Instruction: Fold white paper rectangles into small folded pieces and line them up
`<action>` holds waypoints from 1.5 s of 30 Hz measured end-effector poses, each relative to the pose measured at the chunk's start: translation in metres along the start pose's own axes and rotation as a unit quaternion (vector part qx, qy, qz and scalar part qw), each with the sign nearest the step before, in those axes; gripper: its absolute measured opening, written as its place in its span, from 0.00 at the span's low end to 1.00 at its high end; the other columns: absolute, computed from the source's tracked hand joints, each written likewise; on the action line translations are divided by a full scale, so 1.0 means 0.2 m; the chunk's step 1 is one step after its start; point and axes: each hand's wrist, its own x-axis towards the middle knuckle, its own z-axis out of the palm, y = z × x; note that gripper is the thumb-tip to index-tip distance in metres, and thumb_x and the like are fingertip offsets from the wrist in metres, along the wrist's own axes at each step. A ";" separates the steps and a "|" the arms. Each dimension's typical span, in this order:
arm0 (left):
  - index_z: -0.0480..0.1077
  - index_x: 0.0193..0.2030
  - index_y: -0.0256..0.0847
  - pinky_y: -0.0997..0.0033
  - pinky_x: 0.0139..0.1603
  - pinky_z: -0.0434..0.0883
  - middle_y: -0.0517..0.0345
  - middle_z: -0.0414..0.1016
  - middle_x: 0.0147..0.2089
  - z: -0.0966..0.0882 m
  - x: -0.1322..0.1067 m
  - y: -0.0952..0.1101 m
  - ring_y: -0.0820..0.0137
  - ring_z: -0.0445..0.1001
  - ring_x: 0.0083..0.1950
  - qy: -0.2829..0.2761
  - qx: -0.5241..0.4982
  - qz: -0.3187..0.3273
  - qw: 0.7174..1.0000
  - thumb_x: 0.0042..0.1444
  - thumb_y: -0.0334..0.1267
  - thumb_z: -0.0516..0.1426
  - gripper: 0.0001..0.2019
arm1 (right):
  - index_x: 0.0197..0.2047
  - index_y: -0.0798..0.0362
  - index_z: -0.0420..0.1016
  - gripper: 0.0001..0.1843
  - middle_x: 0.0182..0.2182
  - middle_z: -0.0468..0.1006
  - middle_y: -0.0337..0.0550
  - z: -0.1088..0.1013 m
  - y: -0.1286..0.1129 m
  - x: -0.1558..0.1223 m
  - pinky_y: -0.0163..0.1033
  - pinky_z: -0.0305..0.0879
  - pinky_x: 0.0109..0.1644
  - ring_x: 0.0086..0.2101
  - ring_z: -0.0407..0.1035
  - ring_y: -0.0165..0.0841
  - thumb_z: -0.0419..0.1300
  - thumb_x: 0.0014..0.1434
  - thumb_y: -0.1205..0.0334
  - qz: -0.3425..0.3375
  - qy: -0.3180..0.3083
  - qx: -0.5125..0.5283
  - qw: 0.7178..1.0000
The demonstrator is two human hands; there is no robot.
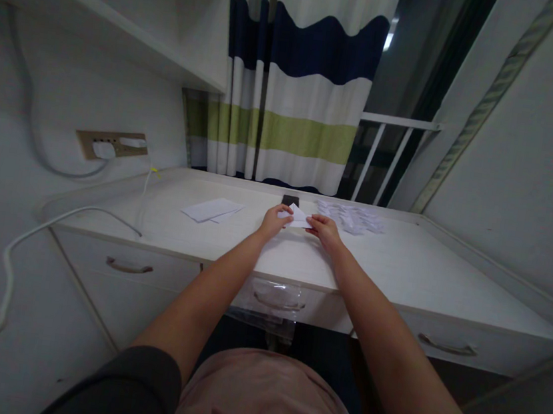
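A small white folded paper [298, 217] lies on the white desk [400, 269], with one corner raised to a point. My left hand [275, 221] pinches its left edge with curled fingers. My right hand [323, 229] pinches its right edge, fingers pressed together on the paper. Both forearms reach forward over the desk's front edge.
Flat white paper sheets [211, 210] lie to the left, and a heap of small folded papers [350, 217] to the right. A dark phone [289, 200] lies just behind the hands. A white cable [79, 213] runs from a wall socket [111, 144]. Striped curtain [294, 102] behind.
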 end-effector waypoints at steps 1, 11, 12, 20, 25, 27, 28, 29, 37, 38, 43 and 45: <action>0.70 0.30 0.38 0.79 0.25 0.66 0.57 0.70 0.35 0.00 0.00 0.00 0.75 0.67 0.31 0.000 0.000 0.000 1.000 0.39 0.32 0.60 0.08 | 0.24 0.53 0.70 0.15 0.23 0.72 0.38 0.00 0.00 0.00 0.37 0.72 0.32 0.26 0.69 0.30 0.71 0.35 0.58 -0.004 0.000 -0.002 1.000; 0.70 0.34 0.37 0.79 0.25 0.67 0.56 0.70 0.36 0.01 -0.01 0.00 0.74 0.67 0.32 -0.050 0.013 -0.004 0.999 0.40 0.31 0.59 0.10 | 0.26 0.54 0.73 0.16 0.23 0.73 0.39 0.02 -0.03 -0.04 0.35 0.66 0.28 0.25 0.67 0.29 0.70 0.34 0.57 0.019 -0.027 -0.033 0.999; 0.70 0.36 0.37 0.79 0.25 0.67 0.56 0.70 0.37 0.01 -0.01 0.00 0.74 0.67 0.31 -0.065 0.017 -0.009 0.998 0.40 0.31 0.60 0.12 | 0.26 0.55 0.73 0.16 0.22 0.73 0.39 0.02 -0.03 -0.04 0.34 0.64 0.27 0.23 0.66 0.28 0.69 0.34 0.56 0.014 -0.036 -0.056 0.998; 0.65 0.50 0.38 0.75 0.29 0.70 0.52 0.70 0.45 0.01 -0.02 0.00 0.71 0.70 0.36 -0.075 0.017 -0.027 0.997 0.40 0.28 0.61 0.26 | 0.25 0.58 0.74 0.16 0.19 0.71 0.37 0.00 -0.01 -0.03 0.32 0.54 0.24 0.21 0.61 0.26 0.67 0.35 0.54 -0.021 -0.039 -0.145 0.988; 0.68 0.46 0.36 0.73 0.32 0.71 0.51 0.72 0.44 0.02 -0.02 0.00 0.71 0.71 0.37 -0.056 0.006 -0.059 0.997 0.39 0.29 0.64 0.23 | 0.30 0.57 0.76 0.16 0.19 0.72 0.38 -0.01 0.02 -0.03 0.32 0.55 0.23 0.20 0.61 0.26 0.67 0.38 0.55 -0.004 -0.047 -0.164 0.985; 0.69 0.44 0.35 0.73 0.33 0.72 0.51 0.72 0.44 0.02 -0.01 0.00 0.71 0.72 0.36 -0.054 -0.018 -0.084 0.995 0.39 0.30 0.64 0.21 | 0.31 0.57 0.76 0.16 0.20 0.74 0.39 -0.01 0.03 -0.02 0.32 0.56 0.23 0.20 0.63 0.26 0.67 0.38 0.56 -0.020 -0.041 -0.167 0.985; 0.69 0.43 0.35 0.73 0.33 0.72 0.50 0.73 0.43 0.02 -0.01 0.00 0.71 0.72 0.36 -0.056 -0.034 -0.096 0.993 0.39 0.30 0.64 0.20 | 0.30 0.56 0.77 0.15 0.21 0.74 0.39 -0.02 0.04 -0.01 0.32 0.57 0.24 0.21 0.64 0.27 0.67 0.39 0.57 -0.028 -0.038 -0.165 0.985; 0.70 0.41 0.34 0.72 0.34 0.72 0.50 0.73 0.42 0.02 -0.01 0.00 0.71 0.72 0.36 -0.061 -0.050 -0.106 0.991 0.40 0.30 0.64 0.19 | 0.30 0.56 0.77 0.15 0.22 0.75 0.40 -0.02 0.04 0.00 0.32 0.58 0.25 0.22 0.64 0.27 0.67 0.39 0.57 -0.033 -0.037 -0.162 0.985; 0.72 0.32 0.32 0.69 0.37 0.72 0.53 0.75 0.33 0.01 0.00 -0.01 0.71 0.72 0.35 -0.073 -0.092 -0.119 0.986 0.40 0.34 0.65 0.11 | 0.29 0.56 0.77 0.14 0.24 0.77 0.41 -0.02 0.03 0.00 0.33 0.61 0.28 0.25 0.67 0.30 0.67 0.38 0.57 -0.020 -0.036 -0.144 0.989; 0.72 0.32 0.32 0.69 0.37 0.72 0.54 0.74 0.33 0.02 0.00 -0.01 0.72 0.72 0.34 -0.074 -0.091 -0.119 0.986 0.40 0.33 0.65 0.11 | 0.29 0.56 0.77 0.15 0.24 0.76 0.40 -0.01 0.03 0.00 0.33 0.61 0.28 0.25 0.67 0.30 0.67 0.38 0.57 -0.021 -0.042 -0.146 0.988; 0.72 0.31 0.32 0.70 0.35 0.72 0.56 0.74 0.31 0.02 0.00 -0.01 0.74 0.71 0.32 -0.089 -0.094 -0.120 0.984 0.40 0.32 0.65 0.10 | 0.28 0.58 0.77 0.15 0.23 0.75 0.39 -0.01 0.02 -0.01 0.33 0.57 0.28 0.23 0.64 0.28 0.66 0.37 0.56 -0.037 -0.046 -0.172 0.983; 0.72 0.30 0.32 0.71 0.35 0.72 0.56 0.74 0.31 0.02 0.00 -0.01 0.74 0.71 0.32 -0.092 -0.104 -0.117 0.983 0.40 0.33 0.65 0.10 | 0.28 0.58 0.77 0.15 0.23 0.75 0.40 -0.01 0.01 -0.01 0.33 0.56 0.27 0.23 0.63 0.28 0.66 0.37 0.56 -0.036 -0.036 -0.173 0.984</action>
